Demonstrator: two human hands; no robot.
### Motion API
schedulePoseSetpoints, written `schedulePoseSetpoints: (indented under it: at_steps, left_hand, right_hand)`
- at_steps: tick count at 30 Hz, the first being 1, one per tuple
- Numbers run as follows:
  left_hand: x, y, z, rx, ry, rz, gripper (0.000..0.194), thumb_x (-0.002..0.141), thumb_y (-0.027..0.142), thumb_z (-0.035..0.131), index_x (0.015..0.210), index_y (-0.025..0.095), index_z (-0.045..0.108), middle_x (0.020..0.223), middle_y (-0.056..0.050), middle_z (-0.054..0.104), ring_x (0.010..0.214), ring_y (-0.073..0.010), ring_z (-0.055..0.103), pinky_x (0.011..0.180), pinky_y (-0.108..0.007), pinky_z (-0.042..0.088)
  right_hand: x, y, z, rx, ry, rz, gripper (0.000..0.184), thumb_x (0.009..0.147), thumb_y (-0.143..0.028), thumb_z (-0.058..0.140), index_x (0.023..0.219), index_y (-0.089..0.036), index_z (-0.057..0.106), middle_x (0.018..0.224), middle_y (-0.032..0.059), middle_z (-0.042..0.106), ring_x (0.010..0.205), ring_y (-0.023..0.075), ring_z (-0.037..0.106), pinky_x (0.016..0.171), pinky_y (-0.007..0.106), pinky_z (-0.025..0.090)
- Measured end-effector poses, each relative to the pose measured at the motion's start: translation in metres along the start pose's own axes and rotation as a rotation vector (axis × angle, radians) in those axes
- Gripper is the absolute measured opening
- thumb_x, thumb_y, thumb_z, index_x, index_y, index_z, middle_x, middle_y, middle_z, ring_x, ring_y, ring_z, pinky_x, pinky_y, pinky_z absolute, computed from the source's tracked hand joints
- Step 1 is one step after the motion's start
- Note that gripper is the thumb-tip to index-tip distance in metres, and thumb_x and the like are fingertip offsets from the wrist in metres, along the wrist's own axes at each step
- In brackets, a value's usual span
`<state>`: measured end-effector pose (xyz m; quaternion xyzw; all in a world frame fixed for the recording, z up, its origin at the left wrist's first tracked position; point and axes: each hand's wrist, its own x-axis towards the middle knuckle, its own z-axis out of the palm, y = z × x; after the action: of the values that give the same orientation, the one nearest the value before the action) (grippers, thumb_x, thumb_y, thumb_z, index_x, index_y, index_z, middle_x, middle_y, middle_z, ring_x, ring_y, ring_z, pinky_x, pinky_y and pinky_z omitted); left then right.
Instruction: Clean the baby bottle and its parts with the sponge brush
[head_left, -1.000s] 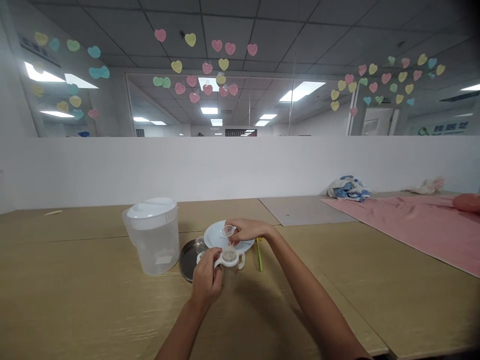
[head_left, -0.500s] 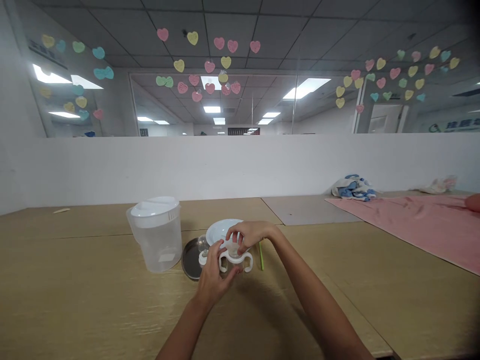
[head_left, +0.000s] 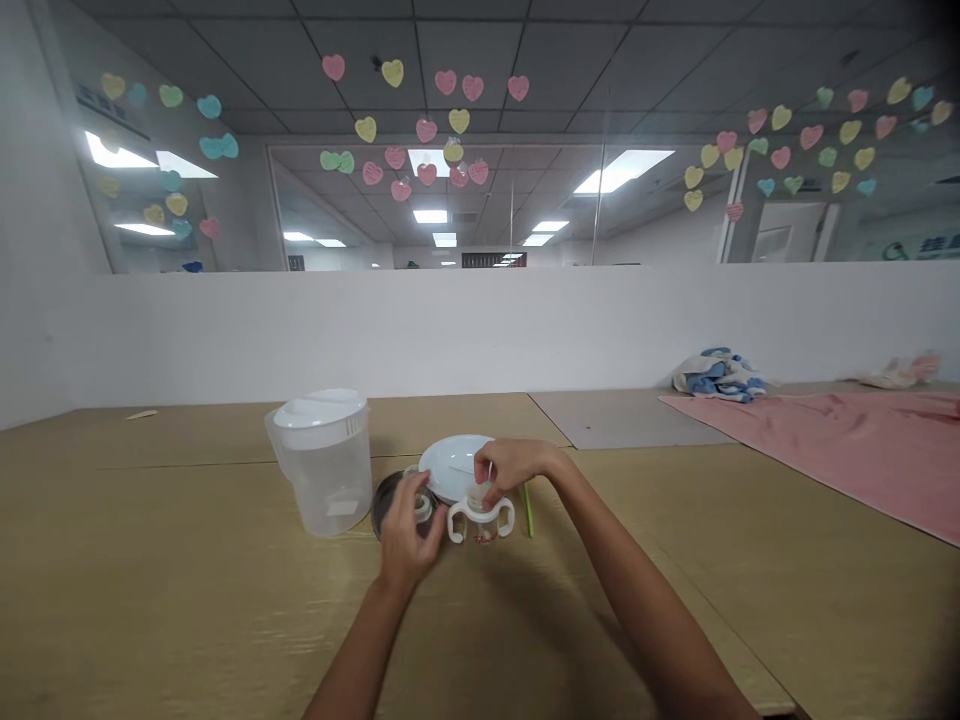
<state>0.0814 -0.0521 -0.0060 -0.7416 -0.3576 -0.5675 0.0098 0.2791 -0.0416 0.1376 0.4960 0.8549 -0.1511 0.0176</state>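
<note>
A small clear baby cup with two white handles (head_left: 481, 518) stands on the wooden table (head_left: 150, 590). My right hand (head_left: 508, 463) is curled over its top, fingers pinching the clear cap piece on it. My left hand (head_left: 405, 532) sits just left of the cup, fingers bent around a small white ring part beside a dark round metal lid (head_left: 382, 503). A white plate (head_left: 450, 462) lies right behind the cup.
A translucent lidded pitcher (head_left: 324, 460) stands left of the plate. A green straw-like stick (head_left: 528, 507) lies right of the cup. A pink cloth (head_left: 840, 440) and bundled fabric (head_left: 718, 374) lie at the far right. A white partition wall runs behind the table.
My right hand carried the clear cap from above the plate down onto the cup. My left hand let go of the cup's handle and shifted left to the small white part.
</note>
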Motion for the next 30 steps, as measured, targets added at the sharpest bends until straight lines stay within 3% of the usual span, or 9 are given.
schedulePoseSetpoints:
  at_steps: [2, 6, 9, 12, 16, 22, 26, 30]
  left_hand:
    - [0.003, -0.015, -0.005, 0.132, 0.025, -0.065, 0.026, 0.085, 0.027, 0.043, 0.106, 0.017, 0.054, 0.103, -0.011, 0.061, 0.099, -0.0236, 0.056, 0.087, -0.041, 0.045]
    - [0.004, -0.036, -0.005, 0.321, -0.137, -0.161, 0.026, 0.083, 0.025, 0.043, 0.099, 0.017, 0.063, 0.097, -0.010, 0.065, 0.092, -0.0237, 0.058, 0.082, -0.040, 0.045]
    - [0.002, -0.037, -0.003, 0.374, -0.241, -0.257, 0.024, 0.081, 0.026, 0.047, 0.097, 0.018, 0.064, 0.096, -0.010, 0.066, 0.093, -0.0248, 0.057, 0.080, -0.038, 0.044]
    - [0.003, -0.034, -0.004, 0.382, -0.271, -0.365, 0.019, 0.077, 0.026, 0.053, 0.092, 0.018, 0.063, 0.091, -0.008, 0.067, 0.089, -0.0255, 0.058, 0.074, -0.035, 0.044]
    - [0.004, -0.031, -0.006, 0.378, -0.173, -0.434, 0.015, 0.080, 0.029, 0.049, 0.082, 0.018, 0.059, 0.081, -0.007, 0.066, 0.078, -0.0237, 0.060, 0.068, -0.033, 0.043]
    - [0.006, -0.028, -0.008, 0.237, 0.162, -0.415, 0.029, 0.086, 0.045, 0.040, 0.084, 0.018, 0.051, 0.079, -0.005, 0.059, 0.078, -0.0214, 0.057, 0.071, -0.035, 0.045]
    - [0.007, -0.018, -0.006, 0.104, 0.233, -0.278, 0.025, 0.087, 0.042, 0.042, 0.092, 0.018, 0.049, 0.090, -0.007, 0.058, 0.088, -0.0206, 0.056, 0.080, -0.036, 0.045]
    - [0.006, -0.006, -0.001, 0.053, 0.236, -0.135, 0.018, 0.087, 0.036, 0.045, 0.091, 0.018, 0.048, 0.100, -0.009, 0.058, 0.098, -0.0204, 0.055, 0.086, -0.036, 0.044]
  right_hand:
    - [-0.002, -0.001, -0.001, -0.011, 0.021, 0.018, 0.055, 0.051, -0.048, 0.076, 0.095, -0.018, 0.063, 0.092, 0.0045, 0.063, 0.078, 0.0179, 0.058, 0.060, 0.023, 0.040]
    - [-0.003, -0.005, -0.002, 0.049, 0.025, -0.053, 0.062, 0.054, -0.050, 0.073, 0.108, -0.019, 0.062, 0.099, 0.0055, 0.063, 0.087, 0.0196, 0.058, 0.065, 0.023, 0.041]
    - [-0.002, -0.008, -0.002, 0.057, -0.007, -0.090, 0.049, 0.059, -0.046, 0.071, 0.100, -0.020, 0.066, 0.095, 0.0039, 0.065, 0.087, 0.0190, 0.058, 0.066, 0.023, 0.041]
    - [-0.002, -0.009, -0.001, 0.017, -0.013, -0.052, 0.038, 0.060, -0.037, 0.073, 0.093, -0.018, 0.067, 0.091, 0.0035, 0.064, 0.082, 0.0176, 0.058, 0.063, 0.022, 0.040]
    - [0.000, -0.010, 0.000, -0.026, -0.026, -0.037, 0.040, 0.056, -0.031, 0.075, 0.092, -0.019, 0.064, 0.090, 0.0018, 0.062, 0.078, 0.0156, 0.056, 0.059, 0.021, 0.037]
    - [-0.001, -0.009, 0.000, -0.042, -0.004, -0.058, 0.058, 0.051, -0.038, 0.078, 0.102, -0.019, 0.057, 0.097, 0.0030, 0.059, 0.082, 0.0181, 0.056, 0.060, 0.023, 0.038]
    - [0.004, -0.014, 0.008, 0.075, 0.175, -0.153, 0.074, 0.056, -0.045, 0.075, 0.120, -0.020, 0.048, 0.114, 0.0085, 0.057, 0.100, 0.0235, 0.054, 0.079, 0.030, 0.041]
    - [0.020, -0.031, 0.028, 0.095, 0.397, -0.304, 0.070, 0.062, -0.040, 0.073, 0.123, -0.021, 0.046, 0.118, 0.0095, 0.056, 0.107, 0.0260, 0.052, 0.084, 0.033, 0.041]
